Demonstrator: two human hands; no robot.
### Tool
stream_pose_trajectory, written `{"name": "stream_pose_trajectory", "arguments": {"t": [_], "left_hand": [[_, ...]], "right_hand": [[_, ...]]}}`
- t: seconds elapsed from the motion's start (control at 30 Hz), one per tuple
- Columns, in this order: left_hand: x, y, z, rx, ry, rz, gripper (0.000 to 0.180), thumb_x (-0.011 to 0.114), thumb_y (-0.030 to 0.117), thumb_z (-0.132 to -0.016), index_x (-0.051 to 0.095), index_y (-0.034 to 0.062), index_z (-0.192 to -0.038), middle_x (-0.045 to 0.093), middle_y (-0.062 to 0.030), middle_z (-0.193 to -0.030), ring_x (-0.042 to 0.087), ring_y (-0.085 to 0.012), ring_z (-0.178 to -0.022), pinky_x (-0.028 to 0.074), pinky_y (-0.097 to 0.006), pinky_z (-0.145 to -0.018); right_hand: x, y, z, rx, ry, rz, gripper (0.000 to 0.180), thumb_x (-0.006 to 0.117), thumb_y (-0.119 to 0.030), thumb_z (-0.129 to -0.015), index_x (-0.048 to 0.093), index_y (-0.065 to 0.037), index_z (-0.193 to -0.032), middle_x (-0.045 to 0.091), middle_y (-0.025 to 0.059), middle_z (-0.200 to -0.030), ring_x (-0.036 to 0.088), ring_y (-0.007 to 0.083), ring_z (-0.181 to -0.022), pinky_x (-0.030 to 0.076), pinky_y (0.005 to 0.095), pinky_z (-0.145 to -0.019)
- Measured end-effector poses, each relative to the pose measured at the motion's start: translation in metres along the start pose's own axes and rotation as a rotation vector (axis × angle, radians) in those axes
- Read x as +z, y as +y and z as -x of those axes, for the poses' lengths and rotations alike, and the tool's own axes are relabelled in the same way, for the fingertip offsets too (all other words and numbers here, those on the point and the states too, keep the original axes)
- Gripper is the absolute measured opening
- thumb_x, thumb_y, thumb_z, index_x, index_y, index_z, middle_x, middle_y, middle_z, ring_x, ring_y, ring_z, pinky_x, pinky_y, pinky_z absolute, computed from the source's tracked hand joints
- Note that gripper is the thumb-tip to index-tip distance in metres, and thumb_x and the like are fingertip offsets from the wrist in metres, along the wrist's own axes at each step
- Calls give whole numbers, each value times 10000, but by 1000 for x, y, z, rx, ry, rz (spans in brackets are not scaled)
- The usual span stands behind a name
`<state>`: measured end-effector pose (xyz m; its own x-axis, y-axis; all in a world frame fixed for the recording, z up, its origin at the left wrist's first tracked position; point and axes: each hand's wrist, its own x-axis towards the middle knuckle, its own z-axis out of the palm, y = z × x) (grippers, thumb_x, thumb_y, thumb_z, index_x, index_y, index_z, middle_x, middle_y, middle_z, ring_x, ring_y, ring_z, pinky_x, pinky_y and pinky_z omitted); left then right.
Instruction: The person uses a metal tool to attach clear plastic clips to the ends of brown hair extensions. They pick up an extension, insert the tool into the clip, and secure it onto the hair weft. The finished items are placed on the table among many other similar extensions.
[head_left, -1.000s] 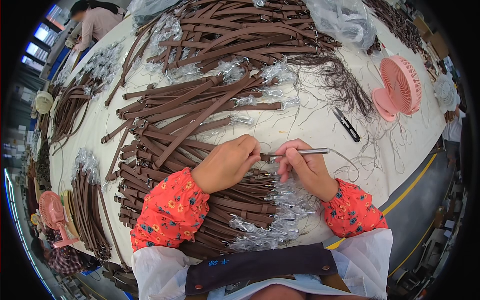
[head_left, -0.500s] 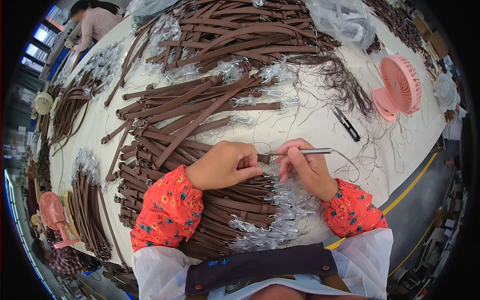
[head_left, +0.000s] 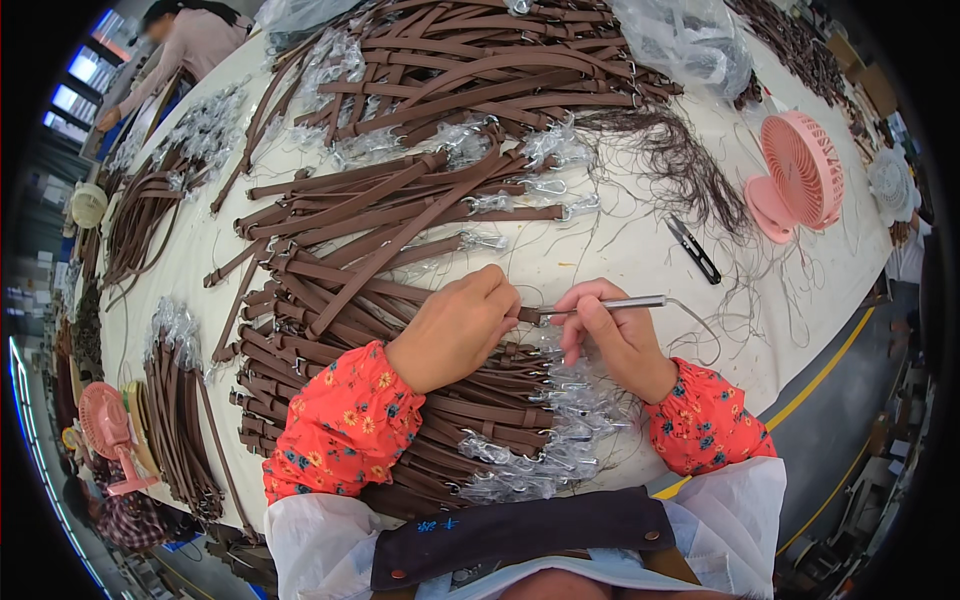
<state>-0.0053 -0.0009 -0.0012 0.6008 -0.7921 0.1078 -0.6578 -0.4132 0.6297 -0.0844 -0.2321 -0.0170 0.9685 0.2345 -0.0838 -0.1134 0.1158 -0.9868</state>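
Note:
My right hand (head_left: 628,350) is closed round a slim silver pen-shaped tool (head_left: 636,302) with a thin grey cord trailing off its right end. The tool's narrow tip points left and meets the end of a brown strap (head_left: 528,315). My left hand (head_left: 452,332) is closed at that strap end, its fingertips pinched together and partly hidden behind the back of the hand. Beneath both wrists lies a heap of brown straps (head_left: 480,412), whose metal clasps are wrapped in clear plastic (head_left: 530,460) on the right side.
Black thread snips (head_left: 694,250) lie right of my hands, beside a tangle of dark threads (head_left: 690,165). Beyond stands a pink fan (head_left: 803,168). More straps (head_left: 480,75) and a clear plastic bag (head_left: 690,45) cover the far side. Another person (head_left: 200,45) works at the far left.
My left hand has rolled over and its fingertips have moved up to the strap end. My right hand and the tool have hardly moved. The person at far left has stretched out an arm.

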Motion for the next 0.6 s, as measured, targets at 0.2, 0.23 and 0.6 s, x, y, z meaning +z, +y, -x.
{"name": "stream_pose_trajectory", "arguments": {"t": [0.2,0.23,0.6], "left_hand": [[0,-2,-2,28,39,4,157,681,33,-854,547,25,-935,551,-139,-903,579,-369,-839,469,-440,-711],[0,-1,-2,31,38,6,160,681,35,-854,545,22,-938,554,-141,-900,579,-371,-839,469,-442,-713],[2,-3,-2,34,43,-16,169,678,48,-861,540,13,-953,565,-149,-901,578,-381,-842,468,-452,-718]], "right_hand": [[1,-1,0,13,-30,-22,287,445,-261,-1093,573,-7,-1133,622,39,-773,606,91,-672,519,242,-612],[1,-1,-1,19,-33,-17,285,445,-259,-1093,573,-7,-1132,622,39,-773,606,91,-674,520,243,-613],[3,-2,-2,32,-44,-3,298,438,-268,-1094,571,-5,-1140,629,56,-789,611,99,-665,521,245,-617]]}}
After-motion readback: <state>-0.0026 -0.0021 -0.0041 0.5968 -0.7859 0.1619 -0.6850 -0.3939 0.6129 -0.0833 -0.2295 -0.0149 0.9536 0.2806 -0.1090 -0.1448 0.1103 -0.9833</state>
